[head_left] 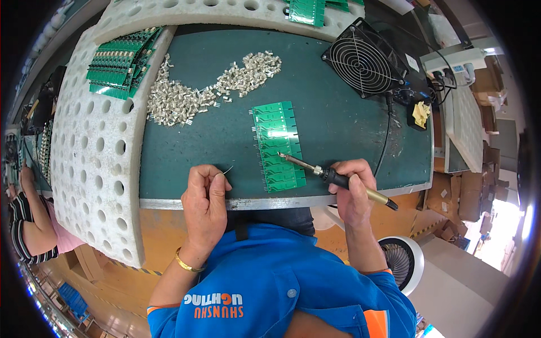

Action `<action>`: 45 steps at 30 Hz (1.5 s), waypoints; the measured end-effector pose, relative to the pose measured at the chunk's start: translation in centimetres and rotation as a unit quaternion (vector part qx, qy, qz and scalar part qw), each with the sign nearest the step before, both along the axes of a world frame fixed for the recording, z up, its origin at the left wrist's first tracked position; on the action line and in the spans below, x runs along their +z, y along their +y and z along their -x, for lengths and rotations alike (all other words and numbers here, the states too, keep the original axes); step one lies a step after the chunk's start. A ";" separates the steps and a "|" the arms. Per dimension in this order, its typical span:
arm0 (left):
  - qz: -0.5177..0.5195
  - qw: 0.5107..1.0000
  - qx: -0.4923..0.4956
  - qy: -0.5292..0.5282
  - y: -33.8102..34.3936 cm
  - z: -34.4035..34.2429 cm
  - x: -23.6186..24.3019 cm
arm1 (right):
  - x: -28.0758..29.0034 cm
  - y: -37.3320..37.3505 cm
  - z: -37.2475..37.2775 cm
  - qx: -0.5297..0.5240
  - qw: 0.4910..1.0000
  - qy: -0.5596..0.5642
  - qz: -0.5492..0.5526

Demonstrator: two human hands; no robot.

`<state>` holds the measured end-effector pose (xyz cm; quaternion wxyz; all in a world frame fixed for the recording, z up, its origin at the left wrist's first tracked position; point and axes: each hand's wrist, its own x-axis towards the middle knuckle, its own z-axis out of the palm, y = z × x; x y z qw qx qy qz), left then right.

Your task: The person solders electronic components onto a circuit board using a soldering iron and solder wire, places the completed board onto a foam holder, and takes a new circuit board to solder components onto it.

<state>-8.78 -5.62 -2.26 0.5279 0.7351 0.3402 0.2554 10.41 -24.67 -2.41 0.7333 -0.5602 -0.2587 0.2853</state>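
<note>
Blue work shirt (253,270) nearest the camera, filling the lower part of the view. Green circuit board panel (275,134) flat on the worktop (338,124), just in from its near edge, about midway between left and right edges. Right hand (356,191) closed around a soldering iron (319,170), tip over the panel. Left hand (205,197) pinches a thin wire (228,169) between thumb and forefinger, its free end apart from the panel.

Progress: pins stick out along the panel's left edge, so parts seem already placed there; soldering probably underway, finished share unclear. Left over: big loose heap of small white connectors (180,102) toward the worktop's far left corner. Stacked green boards (118,62) sit on white foam (73,135) along the left edge; can't say if done or waiting. More boards (306,12) past the far edge, cut off by the frame.

Hard to make out: solder joints too small; glare on the panel; iron tip touching or just above, can't tell. Right palm's inner side partly hidden. Co-worker (35,222) at far left, cropped and distorted.
</note>
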 end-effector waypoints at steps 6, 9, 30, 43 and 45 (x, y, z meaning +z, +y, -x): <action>0.022 1.000 -0.004 0.018 0.0 -0.1 0.7 | -0.2 0.0 0.1 -0.006 1.000 0.005 -0.009; 0.036 0.999 -0.005 0.015 0.0 0.0 0.7 | -0.4 0.0 0.2 -0.008 1.000 0.008 -0.005; 0.155 0.987 -0.031 0.029 1.5 -0.8 1.0 | -0.4 3.4 -0.6 0.013 0.995 -0.097 -0.003; 0.222 0.974 -0.034 0.013 2.3 -1.3 1.4 | 0.8 5.7 -0.5 0.005 0.909 -0.408 0.088; 0.227 0.973 -0.033 0.008 2.4 -1.5 1.5 | 0.6 5.8 -0.6 0.004 0.906 -0.414 0.090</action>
